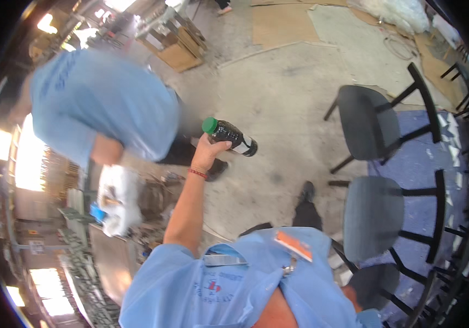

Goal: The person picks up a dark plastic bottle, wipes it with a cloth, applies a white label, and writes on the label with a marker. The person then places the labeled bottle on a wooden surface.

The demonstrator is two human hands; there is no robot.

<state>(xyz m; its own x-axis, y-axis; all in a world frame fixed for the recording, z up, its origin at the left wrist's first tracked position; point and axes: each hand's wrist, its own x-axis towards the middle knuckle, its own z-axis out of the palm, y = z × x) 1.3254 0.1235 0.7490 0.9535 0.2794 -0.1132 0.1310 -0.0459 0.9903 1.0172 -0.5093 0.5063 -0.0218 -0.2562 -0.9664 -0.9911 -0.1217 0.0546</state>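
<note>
Gripping the dark bottle [229, 132] near its green cap [210, 125], left hand [206, 153] wrapped round: good spot, probably firm, slippery (heavier if full); right hand unseen, can't tell.

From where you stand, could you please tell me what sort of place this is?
Probably a furniture workshop: several black-framed chairs stand at the right, and cardboard sheets cover part of the concrete floor.

In the left hand [206, 155], a bottle [230, 135] above the floor [283, 104]; leftward, a co-worker [103, 104]; rightward, chairs [374, 218] beside one another.
</note>
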